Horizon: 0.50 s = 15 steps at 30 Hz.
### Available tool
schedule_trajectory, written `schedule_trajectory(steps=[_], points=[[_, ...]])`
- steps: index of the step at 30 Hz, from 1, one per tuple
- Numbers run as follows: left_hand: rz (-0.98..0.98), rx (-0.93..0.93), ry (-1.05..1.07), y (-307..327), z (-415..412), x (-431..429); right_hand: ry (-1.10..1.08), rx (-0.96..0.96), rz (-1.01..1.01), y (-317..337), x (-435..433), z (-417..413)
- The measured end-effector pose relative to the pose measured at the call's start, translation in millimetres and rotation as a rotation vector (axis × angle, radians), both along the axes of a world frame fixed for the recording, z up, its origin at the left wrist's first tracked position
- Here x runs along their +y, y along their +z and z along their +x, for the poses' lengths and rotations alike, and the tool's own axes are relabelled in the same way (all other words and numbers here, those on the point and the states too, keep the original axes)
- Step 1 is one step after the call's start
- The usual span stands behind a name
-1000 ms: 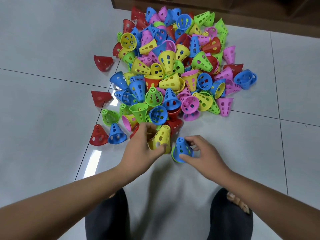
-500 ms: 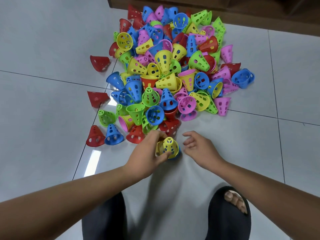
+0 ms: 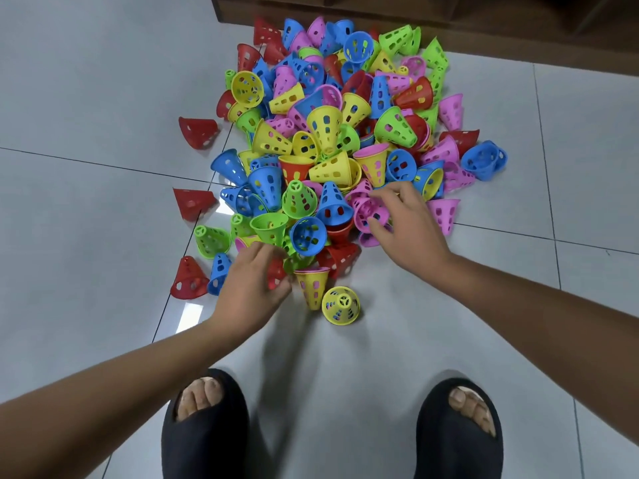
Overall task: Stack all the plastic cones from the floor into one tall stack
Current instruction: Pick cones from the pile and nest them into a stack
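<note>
The pile of cones (image 3: pixel 328 140) lies spread on the tiled floor (image 3: pixel 86 98) in front of you, a jumble of red, blue, green, yellow and pink, reaching back to the wooden furniture (image 3: pixel 432 19) at the far edge. Nearer you, just clear of the pile, an upright yellow cone (image 3: pixel 341 305) stands on the floor with its narrow tip up, and neither hand touches it. Just to its left an upturned yellow cone (image 3: pixel 313 288) with a pink lining has its wide mouth up. Your left hand (image 3: pixel 250 285) is right beside that one, thumb against its rim and fingers over a red cone (image 3: pixel 276 274). The hand is blurred, so you cannot tell which of the two it grips, if either. Your right hand (image 3: pixel 408 226) reaches into the near right side of the pile, its fingers and thumb curled around a pink cone (image 3: pixel 368 212) whose open mouth faces you. Your two black slippers (image 3: pixel 205 430) are planted on the floor below, well apart from the cones.
</note>
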<state>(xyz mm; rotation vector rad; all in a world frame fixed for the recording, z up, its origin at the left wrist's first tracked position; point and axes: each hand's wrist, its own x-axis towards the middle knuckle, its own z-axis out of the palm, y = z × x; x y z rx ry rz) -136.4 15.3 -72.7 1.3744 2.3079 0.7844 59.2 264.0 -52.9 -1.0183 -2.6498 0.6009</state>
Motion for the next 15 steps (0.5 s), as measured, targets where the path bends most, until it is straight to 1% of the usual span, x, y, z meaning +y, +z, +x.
schedule_trajectory(steps=[3, 6, 9, 15], points=[[-0.061, 0.017, 0.064, -3.0, -11.2, -3.9, -0.004, -0.073, -0.013, -1.5, 3.4, -7.6], [-0.146, 0.057, 0.072, -10.7, -16.9, -9.4, -0.014, -0.105, 0.002, -3.8, 0.7, -10.3], [-0.192, 0.080, 0.051, -19.1, -16.5, -16.2, -0.059, -0.079, -0.040, -7.7, -6.7, -7.0], [-0.242, -0.006, 0.041, -23.1, -10.6, -27.1, -0.109, -0.026, -0.147, -16.4, -24.5, 8.1]])
